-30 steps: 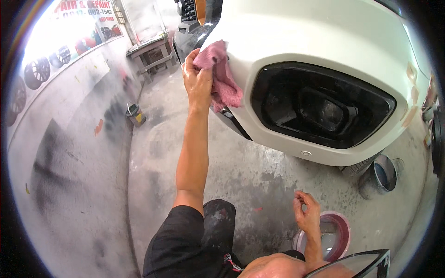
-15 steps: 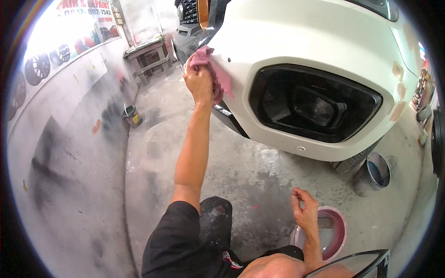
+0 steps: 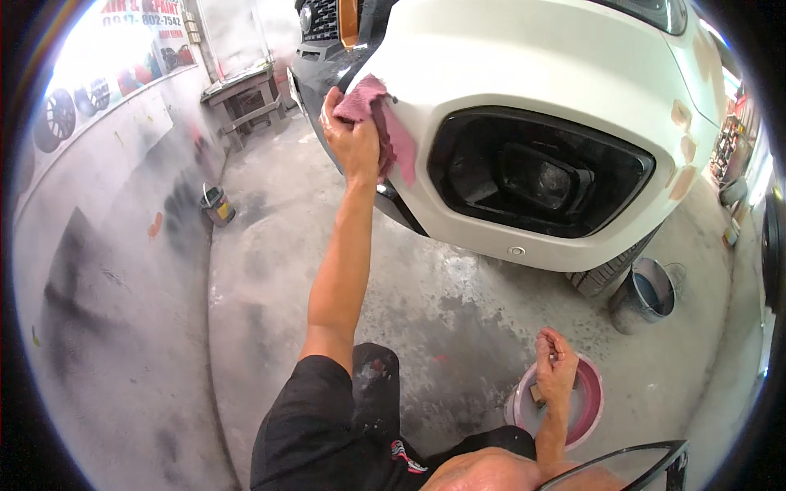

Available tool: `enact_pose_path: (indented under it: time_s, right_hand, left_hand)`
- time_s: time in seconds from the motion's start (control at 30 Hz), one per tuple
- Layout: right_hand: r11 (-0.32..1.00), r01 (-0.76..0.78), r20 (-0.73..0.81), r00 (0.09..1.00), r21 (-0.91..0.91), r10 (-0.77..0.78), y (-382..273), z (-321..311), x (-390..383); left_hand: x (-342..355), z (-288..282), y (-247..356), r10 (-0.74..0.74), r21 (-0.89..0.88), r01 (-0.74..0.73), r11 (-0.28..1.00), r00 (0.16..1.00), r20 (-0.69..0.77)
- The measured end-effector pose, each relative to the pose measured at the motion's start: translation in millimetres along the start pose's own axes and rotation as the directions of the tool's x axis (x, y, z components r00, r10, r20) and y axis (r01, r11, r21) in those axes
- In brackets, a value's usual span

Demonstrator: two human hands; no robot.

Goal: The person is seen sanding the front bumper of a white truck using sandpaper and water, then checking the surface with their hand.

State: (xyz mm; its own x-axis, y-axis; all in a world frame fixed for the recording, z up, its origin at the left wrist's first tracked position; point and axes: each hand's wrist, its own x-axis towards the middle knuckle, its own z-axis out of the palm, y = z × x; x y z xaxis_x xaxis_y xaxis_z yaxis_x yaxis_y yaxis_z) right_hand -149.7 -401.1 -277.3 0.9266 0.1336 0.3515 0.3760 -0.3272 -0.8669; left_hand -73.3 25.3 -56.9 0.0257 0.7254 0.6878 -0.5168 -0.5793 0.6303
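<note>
My left hand (image 3: 354, 146) is closed on a pink cloth (image 3: 397, 151) and presses it against the front corner of a white car bumper (image 3: 483, 69). Part of the cloth hangs down beside the dark lower trim. My right hand (image 3: 557, 370) is held in the air over a pink-rimmed basin (image 3: 591, 425), its fingers loosely bent and no object seen in them. Inside the basin, a small brown block (image 3: 537, 394) shows beside that hand. A black fog-lamp recess (image 3: 540, 172) lies to the right of the cloth.
A metal bucket (image 3: 639, 303) stands by the car's tyre (image 3: 610, 266) at the right. Along the left wall (image 3: 123, 270) sit a small dark pail (image 3: 218, 206) and, farther back, a wooden bench (image 3: 243, 98). Wet patches mark the concrete floor (image 3: 458, 327).
The view has shifted slightly, so the car and buckets appear farther left. My left hand stays at the bumper corner with the cloth. My right hand has moved a little right over the basin.
</note>
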Motion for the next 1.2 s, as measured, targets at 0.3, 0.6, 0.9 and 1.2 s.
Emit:
enact_pose_path:
  time_s: [0.3,0.6,0.9,1.2]
  right_hand:
    - [0.991,-0.009,0.075,0.997,-0.131,0.019,-10.8,0.8,-21.3]
    - [0.732,-0.188,0.077,0.947,-0.655,0.312,138.8,-73.5,-61.1]
    - [0.616,-0.420,0.179,0.712,-0.666,0.679,167.5,-35.1,-110.6]
    - [0.708,-0.704,0.071,0.710,0.056,0.700,142.7,-67.3,-74.9]
  left_hand:
    - [-1.3,-34.6,-20.0,-0.044,-0.210,0.071,0.975,0.991,0.129]
    - [24.0,-80.1,-57.1,0.210,0.540,-0.353,0.764,0.927,0.310]
    - [26.0,-120.9,-70.9,-0.213,-0.214,0.284,0.934,0.928,0.305]
    - [70.1,-135.0,-97.9,0.061,0.226,-0.135,0.965,0.950,0.307]
